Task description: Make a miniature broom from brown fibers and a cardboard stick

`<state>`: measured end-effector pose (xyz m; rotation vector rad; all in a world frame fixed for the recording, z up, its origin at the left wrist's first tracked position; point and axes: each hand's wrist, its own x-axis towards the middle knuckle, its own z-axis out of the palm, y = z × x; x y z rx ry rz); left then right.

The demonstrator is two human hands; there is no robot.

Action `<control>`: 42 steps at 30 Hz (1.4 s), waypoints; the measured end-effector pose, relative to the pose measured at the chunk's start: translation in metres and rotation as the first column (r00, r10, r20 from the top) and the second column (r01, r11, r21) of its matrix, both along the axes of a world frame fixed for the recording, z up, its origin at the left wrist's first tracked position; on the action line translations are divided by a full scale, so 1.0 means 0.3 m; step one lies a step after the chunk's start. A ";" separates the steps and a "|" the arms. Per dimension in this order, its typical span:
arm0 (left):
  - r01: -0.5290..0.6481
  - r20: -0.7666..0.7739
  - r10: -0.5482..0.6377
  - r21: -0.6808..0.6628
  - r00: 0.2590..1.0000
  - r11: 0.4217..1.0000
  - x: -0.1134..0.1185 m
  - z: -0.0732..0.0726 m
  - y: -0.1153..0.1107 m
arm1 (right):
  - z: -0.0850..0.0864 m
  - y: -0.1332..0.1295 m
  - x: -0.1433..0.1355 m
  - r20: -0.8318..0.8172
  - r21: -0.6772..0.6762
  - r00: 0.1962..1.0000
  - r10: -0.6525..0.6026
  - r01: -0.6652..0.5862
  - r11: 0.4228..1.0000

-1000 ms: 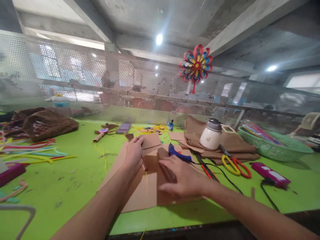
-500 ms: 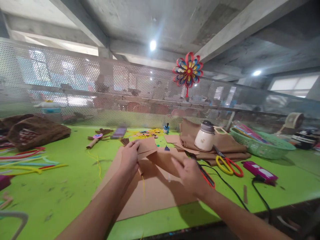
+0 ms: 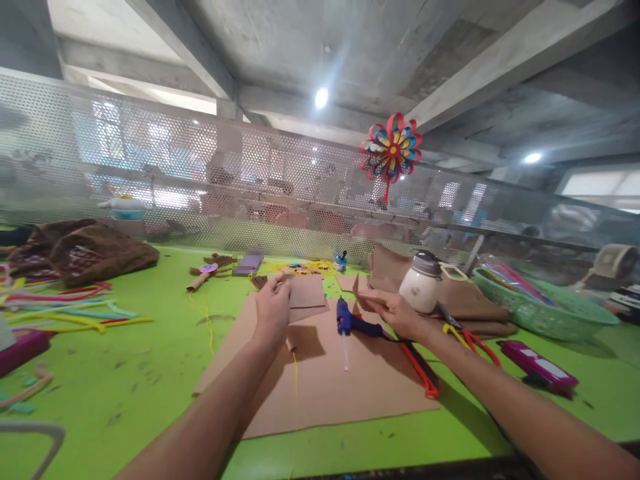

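My left hand (image 3: 273,310) is closed, pinching a folded piece of brown paper (image 3: 307,292) above a large brown cardboard sheet (image 3: 305,407). A small brown paper roll (image 3: 291,344) with a yellow string hangs below it; how the roll is held is hidden. My right hand (image 3: 393,310) pinches another brown paper piece (image 3: 356,288), seen nearly edge-on, beside a flat brown piece (image 3: 345,283). Between my hands, a blue glue gun (image 3: 344,319) with a clear glue stick lies on the sheet. Under my right forearm rests a red-and-black cutter (image 3: 421,370).
A jar (image 3: 421,283) with a grey lid stands by folded brown cloth (image 3: 473,301). Scissors (image 3: 470,339), a purple power strip (image 3: 539,367) and a green basket (image 3: 545,310) lie right. Colourful pipe cleaners (image 3: 75,310) and a brown bag (image 3: 95,253) lie left.
My right hand has moved away from the left and forward, taking its brown paper along and uncovering the glue gun. My left hand keeps its paper. The view has shifted slightly left.
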<state>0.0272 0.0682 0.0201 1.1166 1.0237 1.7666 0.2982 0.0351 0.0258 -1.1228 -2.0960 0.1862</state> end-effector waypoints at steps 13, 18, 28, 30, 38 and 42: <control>-0.016 -0.152 0.012 -0.028 0.988 0.999 0.002 -0.014 -0.009 | -0.115 0.096 0.039 0.128 -0.069 0.992 0.007 0.002 0.998; -0.048 -0.252 0.039 -0.029 0.967 0.998 0.009 -0.009 -0.022 | -0.103 0.057 0.091 0.328 -0.035 0.945 0.000 0.013 0.999; -0.056 -0.366 0.035 -0.046 0.930 0.997 0.001 -0.033 0.002 | -0.060 0.044 0.133 0.654 0.153 0.673 -0.347 0.331 0.931; -0.055 -0.374 0.037 -0.038 0.927 0.998 0.001 -0.031 -0.001 | -0.065 0.042 0.119 0.694 0.172 0.606 -0.389 0.385 0.907; -0.032 -0.390 0.011 -0.048 0.921 0.998 -0.018 -0.027 -0.014 | -0.006 0.001 0.057 0.760 0.144 0.517 -0.394 0.458 0.877; -0.007 -0.376 -0.012 -0.050 0.926 0.999 -0.019 -0.037 -0.015 | 0.129 -0.085 -0.044 0.710 0.103 0.621 -0.332 0.374 0.922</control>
